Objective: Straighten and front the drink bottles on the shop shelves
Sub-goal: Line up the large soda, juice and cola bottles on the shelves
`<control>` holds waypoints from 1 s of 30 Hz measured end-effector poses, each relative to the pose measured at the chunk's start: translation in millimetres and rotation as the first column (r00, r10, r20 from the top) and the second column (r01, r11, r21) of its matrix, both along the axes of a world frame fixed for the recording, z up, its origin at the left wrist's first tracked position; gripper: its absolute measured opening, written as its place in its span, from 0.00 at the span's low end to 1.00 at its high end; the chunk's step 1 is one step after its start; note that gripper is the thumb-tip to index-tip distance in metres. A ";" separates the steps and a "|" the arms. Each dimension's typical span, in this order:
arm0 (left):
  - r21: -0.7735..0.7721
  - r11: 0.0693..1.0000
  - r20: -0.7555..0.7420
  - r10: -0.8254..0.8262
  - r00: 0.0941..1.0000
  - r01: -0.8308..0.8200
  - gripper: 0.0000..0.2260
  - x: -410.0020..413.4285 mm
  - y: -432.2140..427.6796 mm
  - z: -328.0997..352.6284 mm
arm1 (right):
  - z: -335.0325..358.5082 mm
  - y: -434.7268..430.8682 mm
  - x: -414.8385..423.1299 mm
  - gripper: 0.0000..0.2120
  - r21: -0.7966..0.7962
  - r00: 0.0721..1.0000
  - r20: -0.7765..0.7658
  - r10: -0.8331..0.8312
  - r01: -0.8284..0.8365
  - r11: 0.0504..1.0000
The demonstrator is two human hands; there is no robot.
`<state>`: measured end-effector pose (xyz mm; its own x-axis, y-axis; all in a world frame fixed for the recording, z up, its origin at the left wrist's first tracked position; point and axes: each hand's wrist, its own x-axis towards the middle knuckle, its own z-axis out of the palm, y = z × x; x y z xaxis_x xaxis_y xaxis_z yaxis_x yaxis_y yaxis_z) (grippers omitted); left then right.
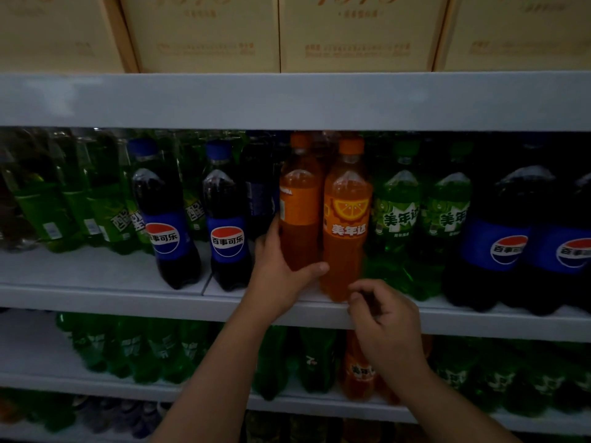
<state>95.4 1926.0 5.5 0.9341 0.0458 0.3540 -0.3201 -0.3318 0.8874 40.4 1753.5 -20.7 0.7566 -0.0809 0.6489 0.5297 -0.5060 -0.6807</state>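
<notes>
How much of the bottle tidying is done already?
Partly done. The two small cola bottles and the front orange bottle stand upright at the shelf edge, labels facing out. Right now the left hand grips the other orange bottle, whose label is turned sideways; the right hand hovers beside with curled fingers. Left to do: the green bottles at far left sit back, labels turned away.

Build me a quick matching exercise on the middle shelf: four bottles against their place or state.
Things:
1. left orange bottle
2. right orange bottle
3. cola bottle
4. green bottle

Place or state:
A. just right of the orange pair
B. gripped by the left hand
C. orange-slice label faces front
D. just left of the left hand

Pairs: 1-B, 2-C, 3-D, 4-A
</notes>
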 end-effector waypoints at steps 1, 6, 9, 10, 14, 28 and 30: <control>-0.023 1.000 0.005 0.008 1.000 -0.008 0.44 1.9 2.3 -0.3 | 0.7 -0.2 -0.2 0.06 -0.007 1.000 0.004 -0.002 0.002 1.000; -0.005 0.999 0.017 -0.035 0.999 0.035 0.36 -1.5 12.3 -5.5 | 1.0 -0.8 0.7 0.06 -0.002 1.000 0.006 -0.010 0.010 1.000; -0.022 0.994 0.012 -0.111 0.994 0.111 0.34 -4.5 17.0 -8.5 | -0.6 -0.4 0.6 0.06 0.003 1.000 -0.002 -0.009 0.009 1.000; -0.037 0.989 0.008 -0.140 0.990 0.140 0.33 -4.8 16.8 -9.1 | -1.2 0.3 0.4 0.06 0.000 1.000 -0.002 -0.008 0.008 1.000; -0.171 0.974 -0.039 -0.157 0.987 0.148 0.31 -8.3 -0.1 0.2 | -2.3 2.5 0.5 0.07 -0.006 1.000 0.001 -0.014 0.014 1.000; -0.485 0.872 -0.097 -0.130 0.987 0.067 0.16 7.1 5.0 -6.0 | -2.1 0.2 -0.1 0.10 0.026 0.995 -0.035 -0.089 0.090 0.996; -0.528 0.844 -0.108 -0.178 0.978 0.095 0.19 6.9 6.5 -5.1 | -1.5 3.6 1.6 0.12 0.052 0.990 -0.083 -0.118 0.123 0.991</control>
